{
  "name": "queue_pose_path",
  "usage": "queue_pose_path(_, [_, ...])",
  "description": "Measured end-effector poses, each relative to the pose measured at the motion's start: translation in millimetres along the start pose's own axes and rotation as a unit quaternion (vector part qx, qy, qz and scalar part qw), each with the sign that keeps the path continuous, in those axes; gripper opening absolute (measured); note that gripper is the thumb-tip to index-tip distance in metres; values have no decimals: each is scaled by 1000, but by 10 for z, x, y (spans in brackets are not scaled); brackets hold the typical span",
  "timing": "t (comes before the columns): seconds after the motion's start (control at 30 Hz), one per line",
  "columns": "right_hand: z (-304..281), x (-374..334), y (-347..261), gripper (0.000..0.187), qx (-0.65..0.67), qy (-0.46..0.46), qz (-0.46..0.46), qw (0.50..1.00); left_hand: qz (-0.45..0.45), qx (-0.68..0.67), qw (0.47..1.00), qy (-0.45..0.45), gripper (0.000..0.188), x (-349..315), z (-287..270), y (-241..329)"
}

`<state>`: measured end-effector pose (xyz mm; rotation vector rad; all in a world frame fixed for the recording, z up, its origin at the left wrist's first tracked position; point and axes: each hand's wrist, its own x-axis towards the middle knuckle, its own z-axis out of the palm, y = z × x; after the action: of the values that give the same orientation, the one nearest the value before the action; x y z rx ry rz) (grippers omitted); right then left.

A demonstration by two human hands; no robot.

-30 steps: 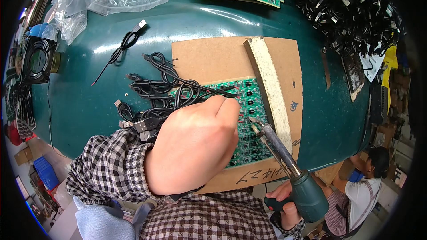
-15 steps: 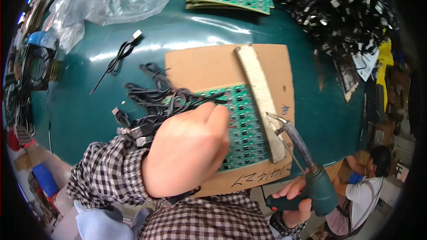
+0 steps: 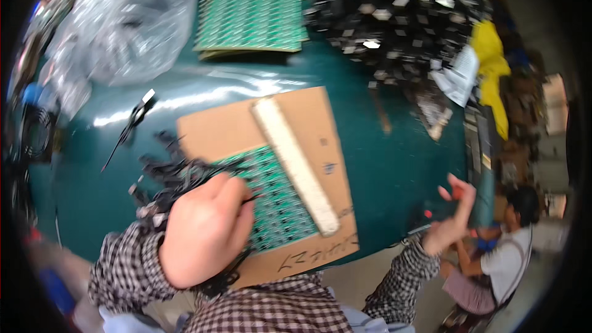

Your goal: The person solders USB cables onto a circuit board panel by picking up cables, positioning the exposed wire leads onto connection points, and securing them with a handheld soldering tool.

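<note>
Both of our hands sit low in the frame. Our left hand (image 3: 206,228) is curled into a loose fist at lower centre-left, knuckles up, resting on the near edge of the green circuit-board panel (image 3: 274,200) and gripping thin black cable leads (image 3: 166,176) that fan out toward the left. Our right hand (image 3: 450,219) is raised off the table at the lower right, past the rim of the dark green tabletop (image 3: 394,166); its fingers are spread and blurred, and something small and red shows at them, but we cannot tell whether it grips anything.

The panel lies on a flat brown cardboard sheet (image 3: 246,126) at the centre of the frame. A long pale strip (image 3: 295,163) lies diagonally across the cardboard, touching the panel's right edge.

A stack of green circuit-board panels (image 3: 250,18) lies at upper centre, a crumpled clear plastic bag (image 3: 117,31) at upper left, and a heap of black cables (image 3: 401,12) at upper right. Another person in a pale top (image 3: 502,259) sits at the lower right edge.
</note>
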<state>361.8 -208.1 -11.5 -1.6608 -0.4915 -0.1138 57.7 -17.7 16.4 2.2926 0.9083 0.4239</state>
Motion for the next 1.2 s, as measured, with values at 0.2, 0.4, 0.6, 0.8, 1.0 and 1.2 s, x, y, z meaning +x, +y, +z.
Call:
queue_pose_path(0.2, [-95, -450, -338, 49, 51, -115, 86, 988, 32, 37, 999, -10, 11, -12, -77, -71])
queue_pose_path(0.4, [-44, -1073, -757, 73, 108, -296, 162, 935, 17, 29, 999, -17, 10, -30, -51, -103])
queue_pose_path(0.6, [-139, -1206, -793, 67, 64, -400, 243, 881, 16, 11, 1000, -18, 10, -46, -56, -104])
queue_pose_path(0.8, [-58, -1255, -843, 63, 41, -406, 251, 878, 17, -7, 1000, -8, 10, -49, -48, -124])
queue_pose_path(1.0, [-55, -1272, -814, 63, 56, -407, 244, 878, 20, -12, 1000, -5, 11, -41, -45, -125])
queue_pose_path(1.2, [-27, -1269, -820, 62, 54, -417, 248, 873, 21, -6, 1000, -7, 10, -40, -41, -123])
